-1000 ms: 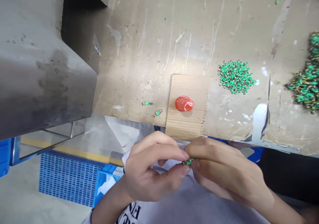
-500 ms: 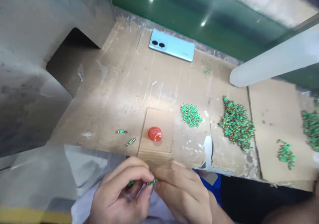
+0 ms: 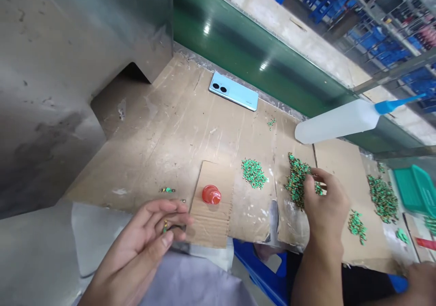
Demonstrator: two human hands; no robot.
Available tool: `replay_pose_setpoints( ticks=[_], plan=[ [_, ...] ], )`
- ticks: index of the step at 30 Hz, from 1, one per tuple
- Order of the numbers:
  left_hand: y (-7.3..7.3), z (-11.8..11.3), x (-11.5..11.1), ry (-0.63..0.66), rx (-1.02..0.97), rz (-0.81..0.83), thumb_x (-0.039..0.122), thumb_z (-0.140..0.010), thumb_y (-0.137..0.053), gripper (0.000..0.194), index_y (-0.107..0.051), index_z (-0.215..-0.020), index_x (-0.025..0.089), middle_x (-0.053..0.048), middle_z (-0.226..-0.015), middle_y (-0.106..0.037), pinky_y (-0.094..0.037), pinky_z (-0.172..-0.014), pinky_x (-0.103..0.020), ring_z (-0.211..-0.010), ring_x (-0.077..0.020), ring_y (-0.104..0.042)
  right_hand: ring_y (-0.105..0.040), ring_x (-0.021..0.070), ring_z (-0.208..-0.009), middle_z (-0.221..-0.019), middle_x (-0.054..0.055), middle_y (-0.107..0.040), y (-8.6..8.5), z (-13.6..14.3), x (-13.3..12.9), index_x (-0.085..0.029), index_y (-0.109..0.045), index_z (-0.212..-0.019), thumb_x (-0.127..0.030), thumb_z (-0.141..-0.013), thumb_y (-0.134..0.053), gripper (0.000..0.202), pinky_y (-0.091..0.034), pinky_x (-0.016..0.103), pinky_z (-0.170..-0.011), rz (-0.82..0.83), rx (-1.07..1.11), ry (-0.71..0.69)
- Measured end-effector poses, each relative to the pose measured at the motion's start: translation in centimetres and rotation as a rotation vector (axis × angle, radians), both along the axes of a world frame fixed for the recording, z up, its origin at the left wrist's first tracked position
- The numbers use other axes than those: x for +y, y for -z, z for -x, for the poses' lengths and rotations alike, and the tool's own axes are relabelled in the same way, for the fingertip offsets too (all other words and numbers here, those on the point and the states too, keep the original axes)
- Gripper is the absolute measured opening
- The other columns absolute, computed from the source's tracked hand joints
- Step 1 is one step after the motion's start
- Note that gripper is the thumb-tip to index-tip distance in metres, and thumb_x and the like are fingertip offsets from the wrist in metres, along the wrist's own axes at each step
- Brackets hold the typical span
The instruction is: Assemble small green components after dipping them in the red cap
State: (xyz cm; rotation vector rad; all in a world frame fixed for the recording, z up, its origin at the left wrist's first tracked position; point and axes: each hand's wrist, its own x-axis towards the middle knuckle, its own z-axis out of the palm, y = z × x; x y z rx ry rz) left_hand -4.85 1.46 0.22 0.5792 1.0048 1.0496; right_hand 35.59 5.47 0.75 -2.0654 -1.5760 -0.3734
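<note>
My left hand (image 3: 146, 235) is held over the near edge of the table, fingers curled, with a small green-and-gold piece (image 3: 165, 226) between them. To the right, my right hand (image 3: 327, 197) reaches into a pile of small green-and-gold pieces (image 3: 297, 179). Its thumb and bent forefinger come close together there; anything between their tips is too small to make out. A small red, shiny round dish (image 3: 211, 194) sits on a cardboard piece (image 3: 214, 226) between the hands. Just beyond my left hand lies a short linked green-and-yellow piece (image 3: 168, 190).
A smaller green heap (image 3: 254, 173) lies right of the cardboard. At the back are a light-blue phone (image 3: 235, 91) and a white bottle with blue nozzle (image 3: 340, 122). Further right are more piles (image 3: 383, 199), a green basket (image 3: 413, 188) and another person's hand (image 3: 422, 278). A metal housing (image 3: 51, 92) stands left.
My hands, earlier together on a small green piece at the table's near edge, have parted. My right hand has moved right to the large pile; my left has shifted slightly left. The view has shifted.
</note>
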Motion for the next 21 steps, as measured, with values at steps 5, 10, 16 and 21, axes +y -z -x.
replay_pose_setpoints(
  ticks=[5,10,16,21],
  plan=[
    [0.2,0.7,-0.5,0.129,-0.014,0.088,0.032,-0.086,-0.093,0.018,-0.085,-0.101,0.026,-0.012,-0.143,-0.074,-0.067,-0.104,-0.043,-0.129,-0.0354,-0.077,-0.068,0.0392,-0.115,-0.112,0.020,-0.073,-0.3,1.9,-0.3,-0.016,-0.078,-0.110,-0.041,-0.104,-0.059,0.032,-0.052,0.062,-0.107,0.025,0.016,-0.085],
    [0.0,0.4,-0.5,0.094,0.003,0.029,0.036,-0.084,-0.095,0.016,-0.087,-0.079,0.024,-0.010,-0.121,-0.078,-0.071,-0.095,-0.035,-0.104,-0.0267,-0.084,-0.071,0.0312,-0.110,-0.113,0.012,-0.077,0.2,5.7,0.2,-0.024,-0.079,-0.112,-0.042,-0.105,-0.063,0.026,-0.053,0.050,-0.101,0.273,0.150,-0.361],
    [0.4,0.7,-0.4,0.159,0.049,-0.184,0.026,-0.097,-0.082,0.019,-0.090,-0.112,0.035,-0.004,-0.096,-0.076,-0.072,-0.086,-0.027,-0.091,-0.0192,-0.082,-0.073,0.0281,-0.099,-0.101,0.010,-0.080,0.7,6.5,1.1,-0.022,-0.079,-0.100,-0.033,-0.103,-0.067,0.017,-0.052,0.045,-0.093,0.325,0.259,-0.388],
    [0.7,0.4,-0.2,0.230,0.091,-0.323,0.015,-0.096,-0.079,0.017,-0.087,-0.102,0.029,-0.003,-0.084,-0.078,-0.067,-0.065,-0.018,-0.073,-0.0155,-0.079,-0.073,0.0242,-0.093,-0.098,0.008,-0.081,0.2,6.7,0.5,-0.021,-0.080,-0.096,-0.033,-0.102,-0.070,0.017,-0.055,0.041,-0.088,0.249,0.378,-0.331]
  ],
)
